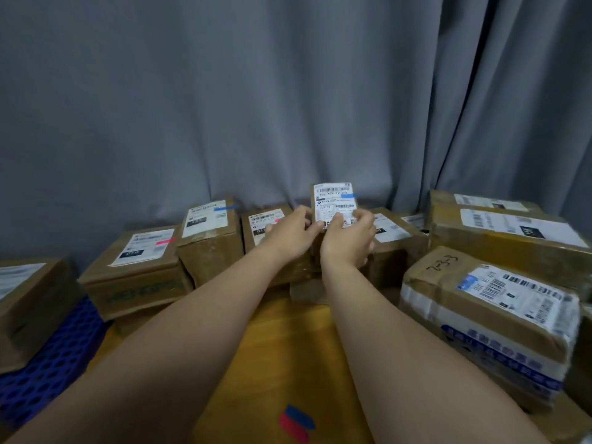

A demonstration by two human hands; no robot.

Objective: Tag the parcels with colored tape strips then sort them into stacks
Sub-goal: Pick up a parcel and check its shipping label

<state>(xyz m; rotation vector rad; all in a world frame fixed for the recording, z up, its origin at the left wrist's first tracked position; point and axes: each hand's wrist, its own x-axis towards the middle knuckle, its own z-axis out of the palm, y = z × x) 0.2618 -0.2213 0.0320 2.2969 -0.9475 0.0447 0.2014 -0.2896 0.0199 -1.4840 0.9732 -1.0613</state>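
Both my hands hold a small brown parcel (333, 200) at the far middle of the table; its white label faces me with a blue tape strip near the top right. My left hand (293, 233) grips its left side and my right hand (349, 238) grips its right side and lower front. Behind my left hand stands a parcel (261, 219) with a pink strip. Further left are a blue-tagged parcel (208, 225) and a pink-tagged parcel (141, 251). A blue and a pink tape strip (296, 423) lie stuck on the wooden table near me.
Larger parcels (499, 302) crowd the right side, one more (509, 232) stacked behind. A box (25, 296) sits on a blue perforated crate (54, 357) at the left. A grey curtain (288, 91) hangs behind. The wooden tabletop (288, 341) shows between my forearms.
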